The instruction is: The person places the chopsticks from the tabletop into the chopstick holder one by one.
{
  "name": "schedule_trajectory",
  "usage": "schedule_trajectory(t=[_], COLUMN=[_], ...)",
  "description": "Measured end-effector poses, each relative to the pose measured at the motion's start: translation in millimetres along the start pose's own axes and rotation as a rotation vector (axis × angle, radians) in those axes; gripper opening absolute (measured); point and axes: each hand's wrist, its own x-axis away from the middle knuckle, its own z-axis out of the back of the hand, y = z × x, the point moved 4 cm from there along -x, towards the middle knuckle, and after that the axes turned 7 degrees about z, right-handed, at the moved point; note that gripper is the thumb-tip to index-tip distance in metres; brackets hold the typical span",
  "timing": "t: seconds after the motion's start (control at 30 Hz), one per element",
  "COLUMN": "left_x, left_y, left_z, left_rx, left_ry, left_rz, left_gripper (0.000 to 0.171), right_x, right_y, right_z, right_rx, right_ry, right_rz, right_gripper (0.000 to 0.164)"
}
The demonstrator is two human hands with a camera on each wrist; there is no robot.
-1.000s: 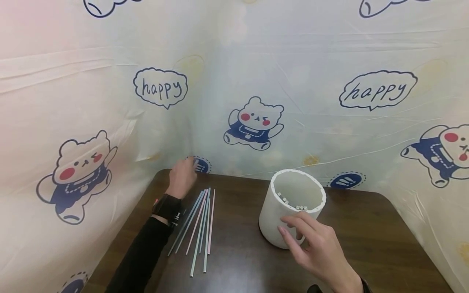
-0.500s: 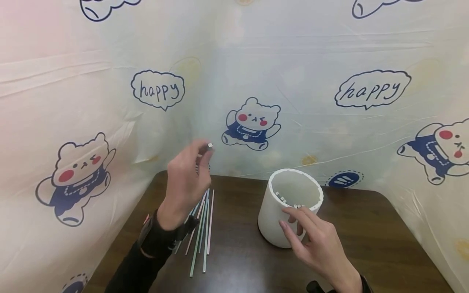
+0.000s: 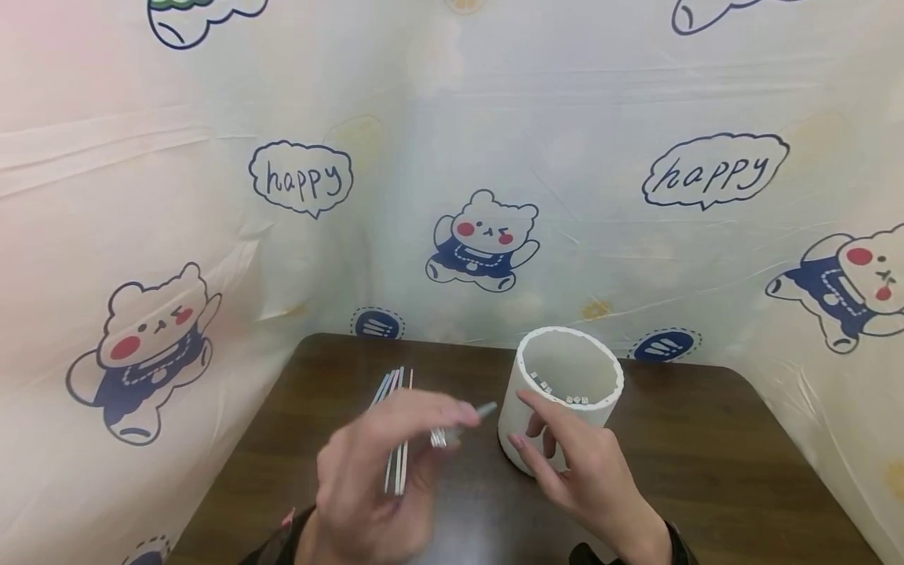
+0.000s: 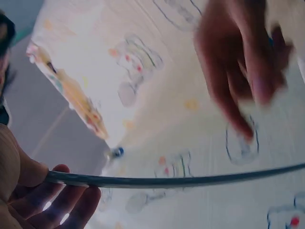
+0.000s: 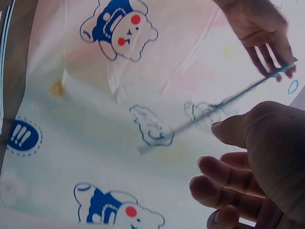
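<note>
My left hand (image 3: pixel 381 486) pinches a thin grey-blue stick (image 4: pixel 157 182) between thumb and fingers, in the air over the table. The stick looks long and slightly bowed in the left wrist view; in the head view it points roughly at me, blurred. My right hand (image 3: pixel 596 463) is in front of the white round container (image 3: pixel 579 361), thumb and forefinger apart with nothing between them. In the right wrist view, the stick's far end lies beyond the right fingertips (image 5: pixel 205 186), apart from them. Several small white stick ends (image 3: pixel 577 400) show inside the container.
Several thin blue and pink sticks (image 3: pixel 395 380) lie on the dark wooden table (image 3: pixel 706 447), partly hidden behind my left hand. A pale curtain (image 3: pixel 600 78) printed with bears encloses the table's back and sides.
My left hand has come from the table's back left, up and then toward me and rightward, bringing the stick with it. The right hand has shifted slightly left. The container stays put.
</note>
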Motion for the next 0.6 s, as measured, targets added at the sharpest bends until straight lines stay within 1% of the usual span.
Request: schedule_trajectory(t=[0.03, 0.1, 0.13, 0.17, 0.23, 0.33, 0.4, 0.43, 0.5, 0.53, 0.6], left_x=[3.5, 8.5, 10.5, 11.6, 13.0, 15.9, 19.2, 20.7, 21.6, 21.7, 18.0], left_y=[3.3, 8.7, 11.1, 13.0, 15.6, 15.4, 11.8, 9.4, 4.4, 1.4, -4.5], left_z=[-3.3, -9.5, -11.5, -13.7, -17.7, -24.2, -29.4, -32.7, -39.6, -43.4, -50.4], left_rx=[0.045, 0.121, 0.136, 0.148, 0.144, 0.112, 0.087, 0.072, 0.041, 0.023, -0.005], left_ry=[-0.026, -0.065, -0.084, -0.101, -0.131, -0.152, -0.166, -0.168, -0.162, -0.156, -0.123], left_rz=[0.013, 0.009, 0.015, 0.006, -0.032, -0.129, -0.185, -0.199, -0.206, -0.203, -0.203], left_gripper=[0.015, 0.017, 0.017, 0.017, 0.019, 0.025, 0.030, 0.031, 0.034, 0.034, 0.028], right_x=[-1.4, -3.4, -5.0, -6.0, -7.4, -7.3, -6.6, -6.1, -4.8, -4.4, -2.7], right_y=[-2.9, -8.1, -10.2, -11.8, -13.4, -9.6, -3.0, 0.9, 10.2, 15.0, 24.8], right_z=[-0.9, -1.6, -1.6, -1.3, 0.5, 5.0, 7.6, 8.7, 10.3, 11.0, 11.9], right_rx=[-0.011, -0.038, -0.047, -0.057, -0.076, -0.067, -0.051, -0.037, -0.013, -0.003, 0.022], right_ry=[0.026, 0.081, 0.107, 0.126, 0.150, 0.160, 0.157, 0.156, 0.157, 0.162, 0.156], right_rz=[0.033, 0.098, 0.138, 0.165, 0.196, 0.185, 0.158, 0.147, 0.119, 0.111, 0.067], right_gripper=[0.044, 0.039, 0.036, 0.033, 0.028, 0.027, 0.029, 0.030, 0.031, 0.032, 0.034])
